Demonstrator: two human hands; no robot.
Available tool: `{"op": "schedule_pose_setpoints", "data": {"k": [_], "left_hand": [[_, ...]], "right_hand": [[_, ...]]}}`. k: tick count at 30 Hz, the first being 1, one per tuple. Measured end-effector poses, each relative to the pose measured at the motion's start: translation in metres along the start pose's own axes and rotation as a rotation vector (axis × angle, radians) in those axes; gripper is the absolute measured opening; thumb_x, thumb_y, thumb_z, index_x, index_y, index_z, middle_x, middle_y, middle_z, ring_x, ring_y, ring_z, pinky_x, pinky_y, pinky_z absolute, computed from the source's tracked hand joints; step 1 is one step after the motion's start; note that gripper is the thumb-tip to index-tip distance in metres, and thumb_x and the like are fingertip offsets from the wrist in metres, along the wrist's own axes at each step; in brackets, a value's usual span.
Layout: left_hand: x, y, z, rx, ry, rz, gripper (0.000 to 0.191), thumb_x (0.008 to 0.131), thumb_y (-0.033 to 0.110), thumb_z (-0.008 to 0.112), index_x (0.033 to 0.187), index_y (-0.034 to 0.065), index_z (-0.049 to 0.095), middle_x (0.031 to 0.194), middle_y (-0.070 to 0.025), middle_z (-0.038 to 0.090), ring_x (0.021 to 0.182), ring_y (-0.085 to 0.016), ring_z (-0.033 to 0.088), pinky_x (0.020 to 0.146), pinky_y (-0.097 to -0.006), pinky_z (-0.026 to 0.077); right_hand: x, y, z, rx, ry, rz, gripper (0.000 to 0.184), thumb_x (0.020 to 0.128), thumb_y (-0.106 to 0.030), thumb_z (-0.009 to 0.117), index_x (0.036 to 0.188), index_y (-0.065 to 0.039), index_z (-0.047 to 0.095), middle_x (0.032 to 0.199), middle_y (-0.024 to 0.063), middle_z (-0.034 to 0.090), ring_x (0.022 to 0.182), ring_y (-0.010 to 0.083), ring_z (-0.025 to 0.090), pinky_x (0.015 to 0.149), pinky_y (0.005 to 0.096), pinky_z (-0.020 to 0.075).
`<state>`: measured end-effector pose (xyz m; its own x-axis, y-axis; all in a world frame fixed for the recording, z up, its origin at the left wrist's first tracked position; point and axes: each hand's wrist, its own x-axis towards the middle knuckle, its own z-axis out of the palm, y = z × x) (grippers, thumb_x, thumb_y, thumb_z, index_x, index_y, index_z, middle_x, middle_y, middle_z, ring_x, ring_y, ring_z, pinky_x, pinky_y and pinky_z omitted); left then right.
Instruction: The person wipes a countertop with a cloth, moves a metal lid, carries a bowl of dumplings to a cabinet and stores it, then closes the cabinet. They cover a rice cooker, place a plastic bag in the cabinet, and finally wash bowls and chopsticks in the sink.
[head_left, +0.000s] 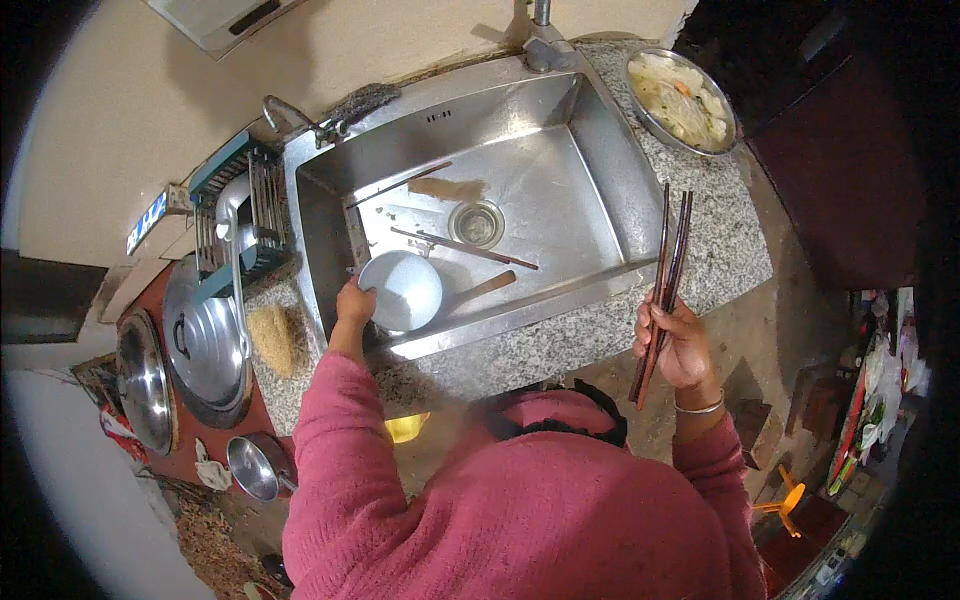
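My left hand (355, 301) grips the rim of a pale bowl (402, 291) over the near left corner of the stainless steel sink (570, 187). Several dark chopsticks (660, 300) stand out from my right hand (679, 341), which is closed around them above the granite counter's front edge. Loose chopsticks (480, 249) lie near the drain (477, 225), and another chopstick (400, 184) rests toward the back. A wooden handle (484, 289) shows to the right of the bowl; its other end is hard to make out. Brown residue (448, 189) lies behind the drain.
A metal basin of food (682, 101) stands on the granite counter (720, 217) at the back right. The faucet (300, 120) rises at the back left. Further left are a utensil rack (240, 217) with a ladle, a tan scrubbing pad (271, 339), large pot lids (202, 337) and a saucepan (255, 466).
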<state>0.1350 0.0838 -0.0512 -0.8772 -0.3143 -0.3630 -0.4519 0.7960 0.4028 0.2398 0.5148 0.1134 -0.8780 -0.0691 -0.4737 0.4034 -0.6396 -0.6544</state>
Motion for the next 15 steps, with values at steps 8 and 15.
{"op": "schedule_pose_setpoints", "data": {"k": [8,15], "left_hand": [[0.007,0.011,-0.036,-0.176,-0.111,0.03,0.035,0.063,0.015,0.061,0.093,-0.0028,0.057,0.085,-0.0195,0.06,0.078,-0.027,0.059,0.068,-0.034,0.046],[0.032,0.115,-0.012,-0.386,-0.258,0.133,0.031,0.062,0.013,0.061,0.084,-0.0083,0.057,0.073,-0.0158,0.059,0.062,-0.022,0.058,0.05,-0.0318,0.046]], "right_hand": [[-0.002,-0.003,-0.013,0.01,0.022,-0.008,0.014,0.08,-0.009,0.048,0.093,-0.005,0.044,0.072,0.0055,0.047,0.058,0.0143,0.047,0.05,0.0288,0.0412],[-0.002,-0.002,-0.018,0.035,0.001,-0.014,0.015,0.08,-0.008,0.048,0.094,-0.005,0.043,0.072,0.0054,0.047,0.058,0.0147,0.047,0.05,0.0286,0.0406]]}}
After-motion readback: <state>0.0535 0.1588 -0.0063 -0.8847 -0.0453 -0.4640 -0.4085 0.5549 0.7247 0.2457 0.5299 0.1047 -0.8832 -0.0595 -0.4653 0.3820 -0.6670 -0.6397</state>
